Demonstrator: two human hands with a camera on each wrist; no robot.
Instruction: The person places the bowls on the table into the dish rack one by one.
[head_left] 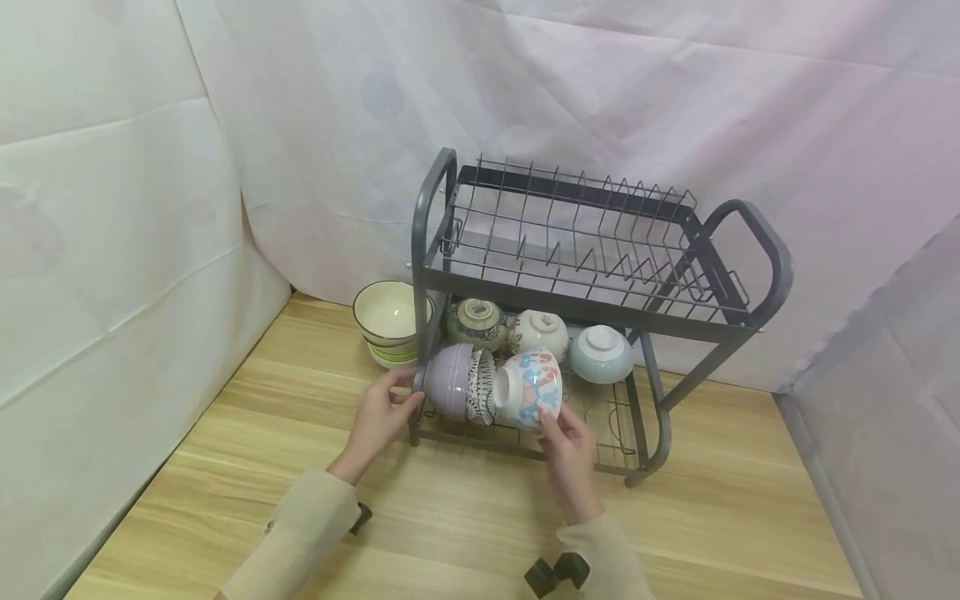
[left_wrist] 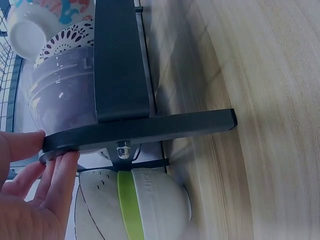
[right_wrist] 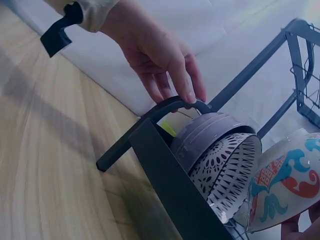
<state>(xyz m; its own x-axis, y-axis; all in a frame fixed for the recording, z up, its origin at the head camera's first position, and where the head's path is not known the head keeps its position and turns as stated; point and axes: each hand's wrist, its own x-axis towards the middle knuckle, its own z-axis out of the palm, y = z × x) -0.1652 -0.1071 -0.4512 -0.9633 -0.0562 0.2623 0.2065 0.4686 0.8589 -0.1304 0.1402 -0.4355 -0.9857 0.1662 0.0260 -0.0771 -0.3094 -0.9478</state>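
Observation:
My left hand [head_left: 377, 421] grips the lower left frame of a dark metal two-tier dish rack [left_wrist: 122, 65], thumb on one side and fingers on the other. My right hand [head_left: 570, 467] holds a white bowl with a blue and red pattern [head_left: 540, 386] by its rim, tipped on its side at the lower tier's front. Left of it, a lilac bowl [head_left: 447, 382] and a black-and-white patterned bowl [right_wrist: 222, 167] lean on their sides, one nested against the other. In the right wrist view, only some fingers of my right hand show, under the held bowl.
Behind on the lower tier, a dark patterned bowl [head_left: 477, 323], a white bowl [head_left: 542, 333] and a pale blue bowl [head_left: 602, 354] stand upside down. Stacked bowls [head_left: 388, 312] stand left of the rack on the wooden table [head_left: 450, 517]. The wire upper tier [head_left: 577, 221] overhangs the bowls.

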